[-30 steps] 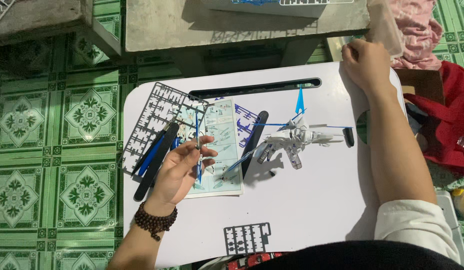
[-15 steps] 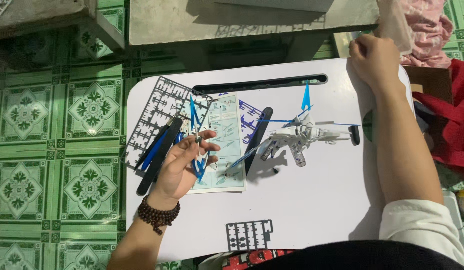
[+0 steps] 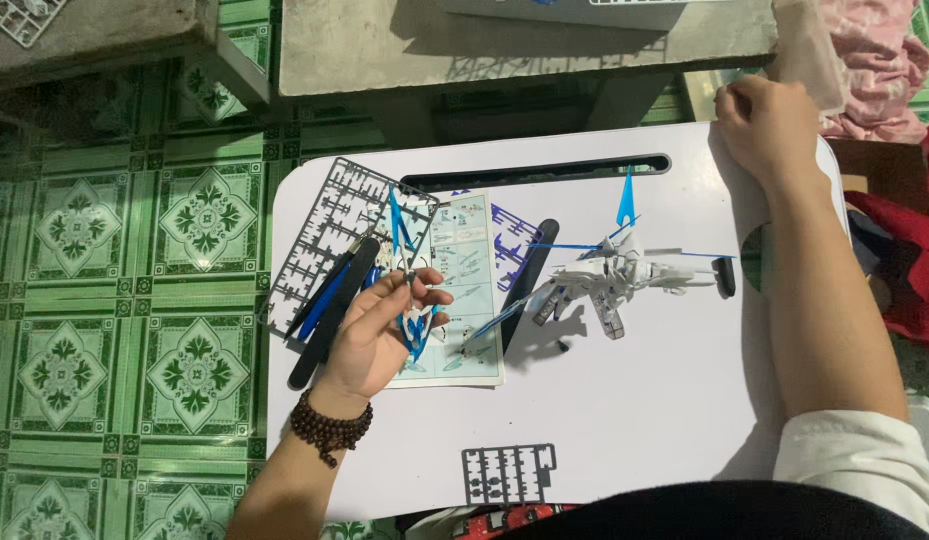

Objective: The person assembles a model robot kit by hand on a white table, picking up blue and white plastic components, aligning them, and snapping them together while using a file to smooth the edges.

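Two hands are out over the white lap table (image 3: 625,420), and most of the model looks built already: a white and blue winged figure (image 3: 610,275) lies near the table's middle, just below its long dark slot (image 3: 545,172), with thin blue blades sticking out sideways and one toward the far edge. I'd judge the work well along but unfinished, since a grey parts frame (image 3: 330,235) toward the table's left edge still carries pieces and a smaller dark frame (image 3: 508,472) sits at its near edge.

The left hand (image 3: 380,335) hovers over the left part of the table, above the folded instruction sheet (image 3: 463,295), fingers pinched together on a slim blue and white piece (image 3: 413,300). That piece's long axis runs roughly from the near edge to the far edge, its thin blue tip pointing away toward the slot.

The right hand (image 3: 770,125) rests at the table's far right corner, fingers curled shut; whether it grips anything I cannot tell.
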